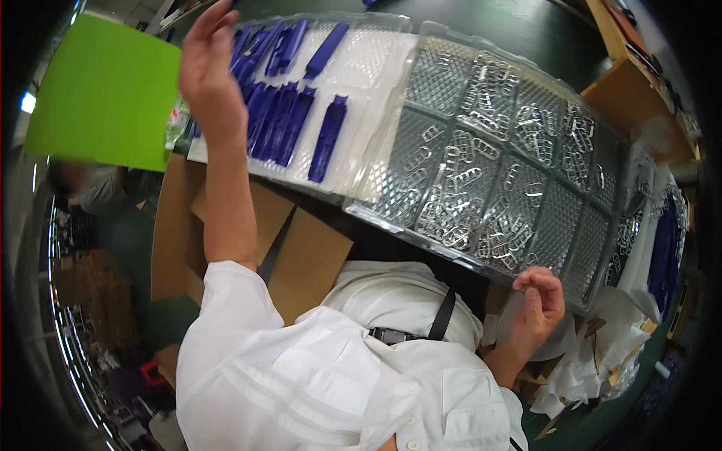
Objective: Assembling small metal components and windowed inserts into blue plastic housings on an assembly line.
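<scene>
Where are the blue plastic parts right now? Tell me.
In the head view, the blue parts lie in a clear tray at upper left, just right of the raised left hand and left of the metal clips tray.

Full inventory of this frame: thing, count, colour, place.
blue plastic parts: many, blue, in rows on the clear tray at upper left
clear tray: one, translucent white, upper centre
grid tray: one, clear with compartments, centre right
metal clips: many, silver, loose in the grid tray's compartments
green sheet: one, bright green, upper left
cardboard box: one, brown, flaps open, below the trays
white wrapping: a heap, white, lower right
left hand: raised over the blue plastic parts, open
right hand: at the grid tray's near edge, fingers curled; whether it grips cannot be told
</scene>
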Motion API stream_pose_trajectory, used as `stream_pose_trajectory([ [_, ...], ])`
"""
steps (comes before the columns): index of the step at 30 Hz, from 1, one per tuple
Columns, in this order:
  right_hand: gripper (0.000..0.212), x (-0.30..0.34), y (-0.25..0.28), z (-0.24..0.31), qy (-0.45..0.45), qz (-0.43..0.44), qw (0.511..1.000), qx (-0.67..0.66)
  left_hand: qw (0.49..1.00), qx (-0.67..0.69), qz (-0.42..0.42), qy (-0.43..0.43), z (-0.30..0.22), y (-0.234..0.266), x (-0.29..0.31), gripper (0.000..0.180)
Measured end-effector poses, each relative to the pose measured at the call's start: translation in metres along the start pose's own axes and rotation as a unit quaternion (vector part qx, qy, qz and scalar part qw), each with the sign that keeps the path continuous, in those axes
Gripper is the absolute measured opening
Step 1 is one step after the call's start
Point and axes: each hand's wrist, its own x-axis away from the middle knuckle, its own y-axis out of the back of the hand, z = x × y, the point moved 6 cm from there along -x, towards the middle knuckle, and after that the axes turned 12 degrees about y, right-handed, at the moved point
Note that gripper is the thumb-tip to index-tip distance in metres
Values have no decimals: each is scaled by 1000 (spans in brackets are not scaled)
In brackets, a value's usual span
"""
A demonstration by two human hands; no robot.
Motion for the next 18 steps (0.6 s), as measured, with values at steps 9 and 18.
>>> stream_pose_trajectory([
  [9,23,3,-21,-3,2,131,991,0,721,63,-577,379,146,467,341,43],
  [18,22,3,-111,-6,5,278,960,43,858,265,-84,431,235,335,262,47],
])
